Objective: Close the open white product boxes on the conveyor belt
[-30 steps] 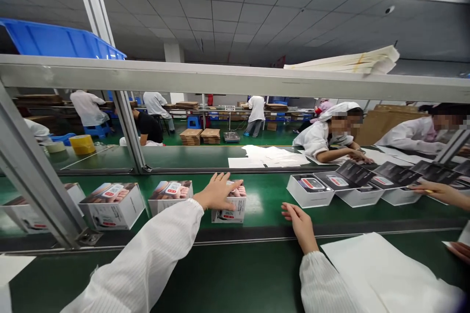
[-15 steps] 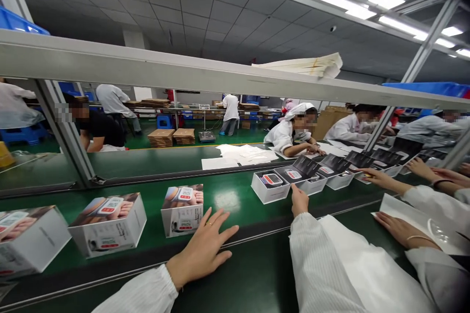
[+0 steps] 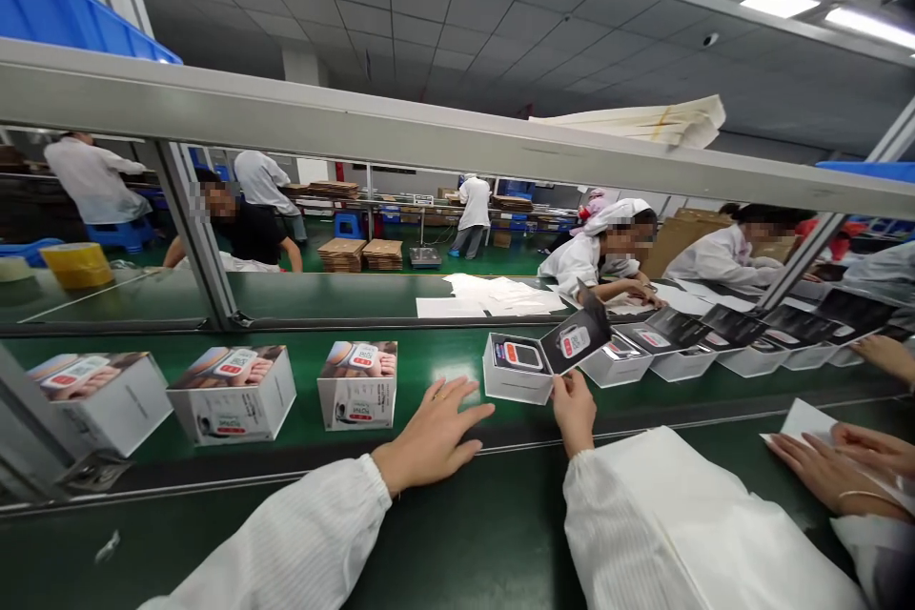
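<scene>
An open white box (image 3: 518,385) with a device picture inside stands on the green belt, its dark lid (image 3: 593,329) tilted up at its right side. My right hand (image 3: 576,412) pinches the lower edge of that lid between thumb and fingers. To the left of the box, my left hand (image 3: 437,431) hovers over the belt's near edge, fingers spread and holding nothing. Left of it stands a closed box (image 3: 357,400) printed with a wrist blood pressure monitor. Two more closed boxes, a middle one (image 3: 235,400) and a far-left one (image 3: 107,405), follow.
Several open boxes (image 3: 682,362) run to the right along the belt (image 3: 429,357). Co-workers' hands (image 3: 822,467) rest on white paper at right. White sheets (image 3: 493,297) lie beyond the belt. A metal post (image 3: 193,238) and overhead shelf (image 3: 357,129) frame the station.
The nearest open box's lid has been lifted from lying open to a raised tilt by my right hand. My left hand has shifted right in the view, which has also turned left.
</scene>
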Motion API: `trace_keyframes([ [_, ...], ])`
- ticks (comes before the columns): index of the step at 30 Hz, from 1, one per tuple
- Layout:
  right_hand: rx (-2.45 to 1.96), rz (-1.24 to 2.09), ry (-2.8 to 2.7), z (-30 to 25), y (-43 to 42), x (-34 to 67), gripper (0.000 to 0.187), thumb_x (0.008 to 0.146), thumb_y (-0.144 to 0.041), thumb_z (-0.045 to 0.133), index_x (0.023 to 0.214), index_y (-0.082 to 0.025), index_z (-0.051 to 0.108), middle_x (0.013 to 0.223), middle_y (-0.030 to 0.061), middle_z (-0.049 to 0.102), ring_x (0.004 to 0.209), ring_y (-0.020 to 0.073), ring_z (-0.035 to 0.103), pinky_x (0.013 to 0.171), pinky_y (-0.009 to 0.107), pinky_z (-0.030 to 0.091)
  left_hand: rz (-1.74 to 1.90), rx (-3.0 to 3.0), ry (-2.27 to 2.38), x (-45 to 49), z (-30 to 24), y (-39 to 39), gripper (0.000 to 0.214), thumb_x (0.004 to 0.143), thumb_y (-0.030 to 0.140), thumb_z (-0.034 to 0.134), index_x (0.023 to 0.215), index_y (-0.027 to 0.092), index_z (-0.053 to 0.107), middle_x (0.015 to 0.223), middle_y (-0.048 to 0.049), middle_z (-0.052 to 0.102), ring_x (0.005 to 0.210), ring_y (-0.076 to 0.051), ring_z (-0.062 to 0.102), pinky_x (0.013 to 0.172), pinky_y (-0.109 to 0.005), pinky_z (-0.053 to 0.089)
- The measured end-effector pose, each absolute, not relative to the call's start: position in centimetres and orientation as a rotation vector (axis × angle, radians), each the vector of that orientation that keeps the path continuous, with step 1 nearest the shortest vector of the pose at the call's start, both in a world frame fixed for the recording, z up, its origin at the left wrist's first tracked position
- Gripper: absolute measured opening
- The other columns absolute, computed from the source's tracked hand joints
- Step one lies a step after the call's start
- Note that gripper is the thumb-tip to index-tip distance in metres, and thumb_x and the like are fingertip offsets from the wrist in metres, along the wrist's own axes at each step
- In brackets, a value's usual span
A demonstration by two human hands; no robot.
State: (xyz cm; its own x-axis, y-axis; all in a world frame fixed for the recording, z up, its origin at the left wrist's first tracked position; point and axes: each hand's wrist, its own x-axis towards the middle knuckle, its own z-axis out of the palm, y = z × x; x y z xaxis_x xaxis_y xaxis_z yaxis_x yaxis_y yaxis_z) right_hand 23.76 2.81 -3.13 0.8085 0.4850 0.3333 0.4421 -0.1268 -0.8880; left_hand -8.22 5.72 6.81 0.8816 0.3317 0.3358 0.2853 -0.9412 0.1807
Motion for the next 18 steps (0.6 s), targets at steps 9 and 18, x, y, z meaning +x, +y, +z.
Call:
trace_keyframes([
  [9, -1.834, 0.07, -1.206, -1.4, 1.4, 19.4, 0.05, 0.088, -0.05, 0.043, 0.133, -0.036, 0.059, 0.144, 0.0028, 0.05, 0.131, 0.0288, 0.047, 0.105, 0.043, 0.04, 0.74, 2.866, 0.51, -1.8, 9.3, 9.9, 0.069, 0.087, 0.014, 0.054, 0.151, 0.019, 0.032, 0.162, -0.0121, 0.017, 0.151, -0.029, 0.001, 0.122, -0.052, 0.005],
  [18, -1.627, 0.334, -1.116, -1.8, 3.1, 17.2, 0.063, 0.085, -0.063, 0.05, 0.136, -0.026, 0.052, 0.141, 0.008, 0.053, 0.127, 0.0311, 0.051, 0.105, 0.046, 0.04, 0.504, 2.595, 0.713, -2.4, 1.0, 12.7, 0.1, 0.077, 0.007, 0.054, 0.157, 0.011, -0.006, 0.162, -0.021, 0.002, 0.149, -0.028, 0.016, 0.116, -0.04, 0.032],
])
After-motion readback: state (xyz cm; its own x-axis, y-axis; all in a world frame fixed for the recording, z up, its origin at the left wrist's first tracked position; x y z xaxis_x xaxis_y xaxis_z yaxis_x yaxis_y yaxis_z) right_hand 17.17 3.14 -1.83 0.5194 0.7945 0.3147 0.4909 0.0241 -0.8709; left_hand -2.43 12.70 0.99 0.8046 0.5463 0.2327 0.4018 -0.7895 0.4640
